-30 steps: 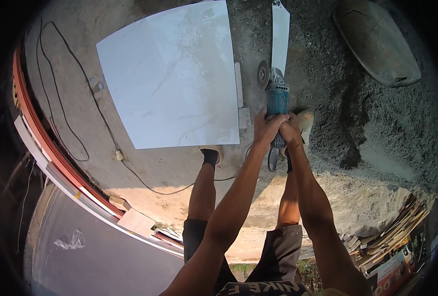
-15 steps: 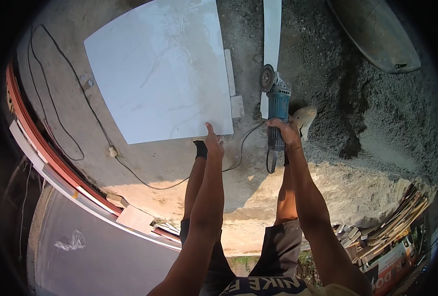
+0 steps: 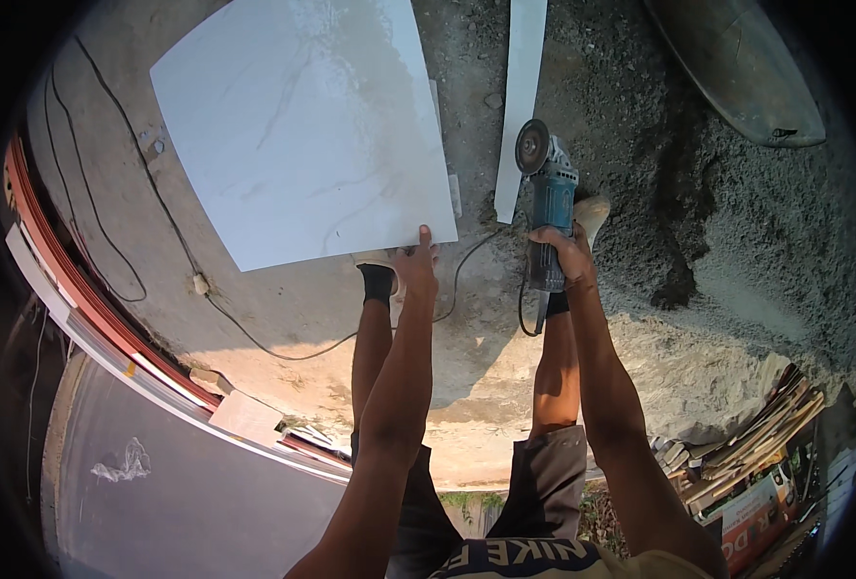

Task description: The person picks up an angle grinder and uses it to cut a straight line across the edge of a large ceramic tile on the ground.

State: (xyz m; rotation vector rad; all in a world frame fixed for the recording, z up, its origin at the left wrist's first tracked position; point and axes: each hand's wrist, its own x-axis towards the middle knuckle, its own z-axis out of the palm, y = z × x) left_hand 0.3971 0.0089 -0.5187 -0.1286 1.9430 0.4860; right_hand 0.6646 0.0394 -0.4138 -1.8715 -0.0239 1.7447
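A large white slab point(image 3: 293, 135), like a tile with faint grey veins, spreads across the upper left, its right part looking damp or dusty. My left hand point(image 3: 416, 265) grips the near edge close to the right corner, thumb on top; the other fingers are partly hidden. In my right hand point(image 3: 568, 253) is a blue angle grinder point(image 3: 551, 203), held by its body with the disc point(image 3: 533, 147) pointing away from me. I cannot tell whether the disc spins. A narrow white strip point(image 3: 519, 116) lies on the ground just beyond the grinder.
A black cable point(image 3: 326, 355) with a pale connector point(image 3: 200, 284) loops over the concrete floor. Grey gravel and sand point(image 3: 765, 232) cover the right side, beneath a worn metal tray point(image 3: 746, 68). Stacked thin offcuts point(image 3: 756, 434) stand lower right; leaning panels point(image 3: 206, 473) line the lower left.
My left hand has closed on the slab's edge, and that edge appears raised, covering more of the pieces beside it. The grinder has shifted slightly right relative to the strip.
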